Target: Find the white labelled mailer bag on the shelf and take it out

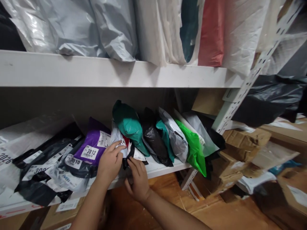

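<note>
My left hand (110, 162) lies against a white mailing bag (116, 134) on the lower shelf, its fingers stretched over a label whose number is partly covered. Just to the right, my right hand (138, 179) touches the black edge of a packet (130, 157) with its fingertips, the thumb held apart below. A purple mailing bag (94, 142) labelled 3012 leans beside my left hand, above a dark bag (74, 162) labelled 3010. Behind my hands stands a teal mailing bag (129, 124), with a black bag (154, 140) to its right.
Grey (176, 137) and bright green bags (193, 148) lean farther right. Dark labelled packets (43, 172) lie at left. Overhead, a white shelf beam (115, 72) carries large bags, including a red one (211, 35). A slotted post (254, 73) and cardboard boxes (249, 140) stand at right.
</note>
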`<action>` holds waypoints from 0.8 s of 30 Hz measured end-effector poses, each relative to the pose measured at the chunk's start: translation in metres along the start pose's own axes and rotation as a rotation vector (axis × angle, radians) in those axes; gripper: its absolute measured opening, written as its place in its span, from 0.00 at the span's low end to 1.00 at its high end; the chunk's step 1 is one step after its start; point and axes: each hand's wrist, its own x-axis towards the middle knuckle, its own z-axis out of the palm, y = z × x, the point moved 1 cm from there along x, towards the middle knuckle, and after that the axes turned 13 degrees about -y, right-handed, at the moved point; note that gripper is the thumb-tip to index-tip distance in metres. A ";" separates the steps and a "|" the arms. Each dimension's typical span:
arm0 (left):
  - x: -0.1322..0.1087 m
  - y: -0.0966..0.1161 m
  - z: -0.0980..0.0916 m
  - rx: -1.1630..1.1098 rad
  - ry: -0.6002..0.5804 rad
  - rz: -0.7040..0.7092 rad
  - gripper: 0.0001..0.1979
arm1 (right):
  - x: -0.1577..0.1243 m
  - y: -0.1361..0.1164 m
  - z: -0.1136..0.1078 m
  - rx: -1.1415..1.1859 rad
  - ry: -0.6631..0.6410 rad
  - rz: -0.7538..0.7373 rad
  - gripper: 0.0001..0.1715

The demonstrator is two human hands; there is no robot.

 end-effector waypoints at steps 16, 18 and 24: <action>0.001 0.004 0.013 0.069 0.164 -0.114 0.13 | 0.026 0.046 -0.038 0.059 0.366 0.039 0.13; 0.000 0.003 0.013 0.071 0.167 -0.095 0.13 | 0.027 0.045 -0.040 0.077 0.373 0.056 0.15; 0.001 0.001 0.014 0.080 0.167 -0.085 0.12 | 0.032 0.040 -0.040 0.266 0.448 0.150 0.15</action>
